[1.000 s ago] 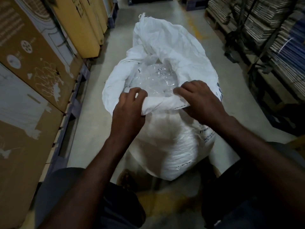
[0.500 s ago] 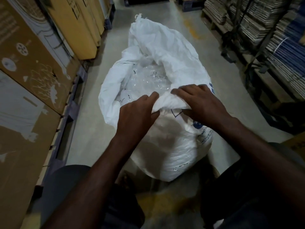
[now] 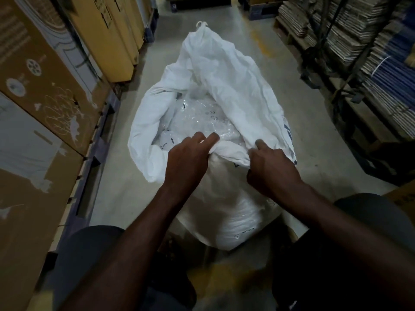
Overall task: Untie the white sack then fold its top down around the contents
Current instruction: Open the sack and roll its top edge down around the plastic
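A big white woven sack [image 3: 226, 86] stands open on the floor between my knees. Its mouth gapes wide and clear plastic packets [image 3: 199, 122] fill the inside. The near rim is rolled outward into a thick cuff [image 3: 229, 151]. My left hand [image 3: 186, 162] grips that cuff at its left end, fingers curled over the top. My right hand [image 3: 269, 169] pinches the cuff at its right end. The far side of the sack still rises in a tall peak with a knotted string [image 3: 201, 24] at its tip.
Large cardboard boxes [image 3: 45, 90] on blue pallets line the left side. Stacks of flattened cardboard [image 3: 370, 41] on racks fill the right. The sack sits in a narrow concrete aisle [image 3: 318, 135] that runs ahead.
Both hands have shifted along the near rim and drawn closer together, rolling the cuff further down. The view has tilted slightly so more of the sack's far peak shows.
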Motion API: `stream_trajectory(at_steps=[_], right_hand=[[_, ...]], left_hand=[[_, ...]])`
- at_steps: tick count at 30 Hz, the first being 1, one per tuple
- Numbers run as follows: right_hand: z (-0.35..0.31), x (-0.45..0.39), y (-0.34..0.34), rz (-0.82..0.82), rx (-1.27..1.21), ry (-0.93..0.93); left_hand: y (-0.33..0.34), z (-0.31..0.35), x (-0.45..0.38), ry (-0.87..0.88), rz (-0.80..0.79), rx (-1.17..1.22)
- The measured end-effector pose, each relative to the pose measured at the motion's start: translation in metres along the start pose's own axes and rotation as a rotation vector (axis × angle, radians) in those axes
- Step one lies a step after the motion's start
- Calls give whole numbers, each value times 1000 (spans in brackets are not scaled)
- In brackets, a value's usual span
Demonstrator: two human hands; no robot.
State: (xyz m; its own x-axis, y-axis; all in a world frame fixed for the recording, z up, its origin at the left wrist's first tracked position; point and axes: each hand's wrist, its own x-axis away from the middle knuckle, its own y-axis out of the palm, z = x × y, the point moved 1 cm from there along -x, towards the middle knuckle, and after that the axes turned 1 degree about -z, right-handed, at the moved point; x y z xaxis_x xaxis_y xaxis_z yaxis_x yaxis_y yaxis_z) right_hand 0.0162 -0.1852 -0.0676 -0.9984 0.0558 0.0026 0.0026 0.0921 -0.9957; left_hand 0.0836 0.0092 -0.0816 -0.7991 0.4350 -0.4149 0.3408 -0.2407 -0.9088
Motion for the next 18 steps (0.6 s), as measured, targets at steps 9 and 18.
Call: stream_trajectory(at_steps=[9,18], right_hand=[[-61,35,-36,40,-214,106],[-94,-8,-28,229,-139,-238]], left_hand=[[-26,-26,-45,187,324,-18],[-39,-114,-21,4,130,124]])
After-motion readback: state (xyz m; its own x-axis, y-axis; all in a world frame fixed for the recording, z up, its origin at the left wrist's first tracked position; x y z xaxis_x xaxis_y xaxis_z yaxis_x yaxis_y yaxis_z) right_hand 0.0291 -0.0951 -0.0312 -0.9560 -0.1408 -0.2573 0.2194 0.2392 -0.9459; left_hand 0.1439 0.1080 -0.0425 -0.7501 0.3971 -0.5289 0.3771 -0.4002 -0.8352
